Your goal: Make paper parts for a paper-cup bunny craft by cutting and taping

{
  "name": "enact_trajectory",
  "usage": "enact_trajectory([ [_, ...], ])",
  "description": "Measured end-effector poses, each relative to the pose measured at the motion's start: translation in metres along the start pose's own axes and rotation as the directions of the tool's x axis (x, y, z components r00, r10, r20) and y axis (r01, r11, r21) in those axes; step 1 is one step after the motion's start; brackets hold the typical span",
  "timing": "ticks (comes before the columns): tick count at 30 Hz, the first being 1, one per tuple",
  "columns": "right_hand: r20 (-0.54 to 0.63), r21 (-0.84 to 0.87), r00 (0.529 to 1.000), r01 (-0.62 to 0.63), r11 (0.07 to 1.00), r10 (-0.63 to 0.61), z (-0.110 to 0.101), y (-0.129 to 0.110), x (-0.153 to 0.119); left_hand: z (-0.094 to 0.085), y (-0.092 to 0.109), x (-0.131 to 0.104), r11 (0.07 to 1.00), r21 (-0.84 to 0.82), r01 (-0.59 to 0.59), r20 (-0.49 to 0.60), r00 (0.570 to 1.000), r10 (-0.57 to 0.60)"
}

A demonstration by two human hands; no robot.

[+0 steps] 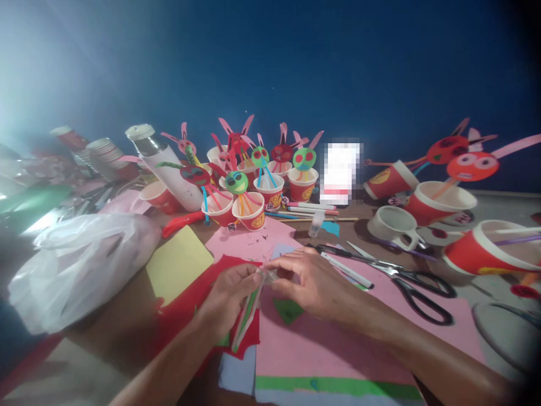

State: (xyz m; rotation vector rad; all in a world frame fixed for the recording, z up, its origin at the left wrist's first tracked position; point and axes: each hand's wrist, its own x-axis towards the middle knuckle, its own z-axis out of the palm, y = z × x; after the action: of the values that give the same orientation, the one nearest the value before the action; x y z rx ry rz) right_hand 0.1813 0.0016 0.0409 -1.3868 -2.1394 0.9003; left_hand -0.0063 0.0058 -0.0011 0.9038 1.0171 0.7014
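Strip point(246, 318): between the two hands, over the red and pink paper; its top end is in the fingers, its length slants down toward the wearer. Narrow, straight, green down the middle with whitish edges; probably paper, perhaps folded.

Left hand point(229, 292): thumb and finger pinched together on the strip near its top, no gap seen. Right hand point(310, 279): fingers curled, thumb and index drawn together on the same end; exact contact too small to tell. Two pinches so close together presumably steady that end for fine handling; the lower part is unsupported.

Beneath: red paper point(181, 309), jagged-edged, and pink paper point(338, 349), flat and matt, with a green scrap point(288, 310) near the right hand. Yellow paper point(180, 260) beyond the left hand, smooth, square-cornered.

Right side: scissors point(396, 273), metal blades parted, black loop handles toward the wearer, probably left within reach; marker point(347, 272) beside them.

Farther out on the table point(110, 318): tapered red cups point(249, 217) with round paper heads on stalks, grouped likely to free the near area; mug point(382, 223), pale, rounded; bag point(84, 265), thin crumpled plastic.
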Motion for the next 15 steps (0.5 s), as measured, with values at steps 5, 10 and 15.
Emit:
enact_trajectory([
  [5,0.066,-0.034,0.996,0.066,0.997,-0.063,0.002,0.006,0.002,-0.004,-0.004,0.0,0.999,0.042,-0.008,0.023,1.0,0.007],
  [10,0.071,-0.097,0.992,0.112,0.989,-0.105,0.005,0.011,0.004,-0.003,0.003,0.004,0.998,0.067,-0.008,0.037,0.999,0.006],
  [15,0.096,-0.216,0.989,0.129,0.968,-0.111,-0.001,0.0,0.007,-0.002,0.012,0.005,0.994,0.094,0.053,0.105,0.992,-0.063],
])
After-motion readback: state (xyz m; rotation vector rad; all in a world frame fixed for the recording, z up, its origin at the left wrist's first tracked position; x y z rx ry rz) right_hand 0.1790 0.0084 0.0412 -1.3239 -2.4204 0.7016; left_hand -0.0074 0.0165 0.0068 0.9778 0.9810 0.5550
